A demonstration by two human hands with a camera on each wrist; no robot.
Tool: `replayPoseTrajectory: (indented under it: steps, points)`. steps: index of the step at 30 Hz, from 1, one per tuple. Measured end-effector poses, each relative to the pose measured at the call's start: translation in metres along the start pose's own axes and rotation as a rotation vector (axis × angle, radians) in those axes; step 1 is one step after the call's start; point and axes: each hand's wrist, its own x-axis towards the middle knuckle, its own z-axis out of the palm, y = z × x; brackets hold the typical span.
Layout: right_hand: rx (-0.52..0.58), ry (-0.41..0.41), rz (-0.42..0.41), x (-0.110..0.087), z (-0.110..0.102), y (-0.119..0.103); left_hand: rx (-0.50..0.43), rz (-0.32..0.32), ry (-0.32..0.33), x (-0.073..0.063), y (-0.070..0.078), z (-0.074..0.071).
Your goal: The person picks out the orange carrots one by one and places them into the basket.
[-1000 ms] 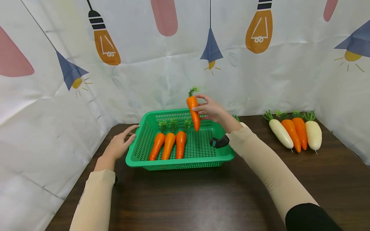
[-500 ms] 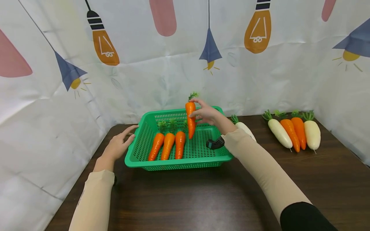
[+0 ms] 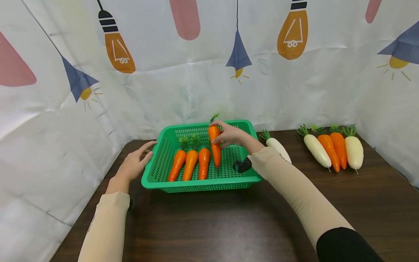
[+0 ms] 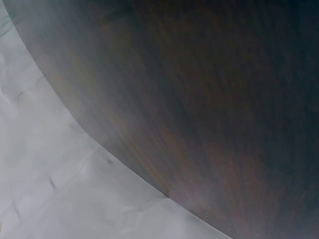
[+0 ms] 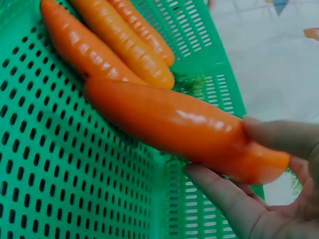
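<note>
With thumb and fingers, my right hand point(image 3: 230, 135) pinches a carrot point(image 3: 214, 143) near its leafy top, tip pointing down, inside the green basket point(image 3: 209, 183). The right wrist view shows the same carrot point(image 5: 169, 119) close up, gripped by the right hand point(image 5: 279, 184). Left of it, three carrots point(image 3: 190, 165) lie side by side on the basket floor, their green tops toward the back. My left hand point(image 3: 132, 163) rests with extended fingers at the basket's left rim. Only tabletop and cloth show in the left wrist view.
A white radish point(image 3: 277, 148) lies just right of the basket, partly behind my right forearm. Farther right on the dark table point(image 3: 209, 225) are two radishes and two carrots point(image 3: 328, 151) in a row. A printed cloth point(image 3: 203, 83) hangs behind the table.
My right hand has lowered the carrot into the basket, bringing it beside the three lying carrots. The left hand stays at the rim.
</note>
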Motion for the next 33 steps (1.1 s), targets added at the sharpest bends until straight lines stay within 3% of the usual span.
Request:
replayPoseTrajectory:
  steps: [8,17,23,33]
  points:
    - [-0.129,-0.032,0.052,0.004,0.004,0.005,0.008,-0.005,-0.001,0.001,-0.003,-0.001]
    - [-0.357,-0.059,0.14,0.007,0.01,0.015,0.007,0.001,0.001,0.002,-0.003,0.0]
    - [-0.363,-0.093,0.21,0.007,0.014,0.017,0.001,0.002,0.003,0.002,-0.003,0.002]
    - [-0.406,-0.142,0.249,0.007,0.013,0.016,-0.006,0.003,0.002,0.001,-0.002,0.001]
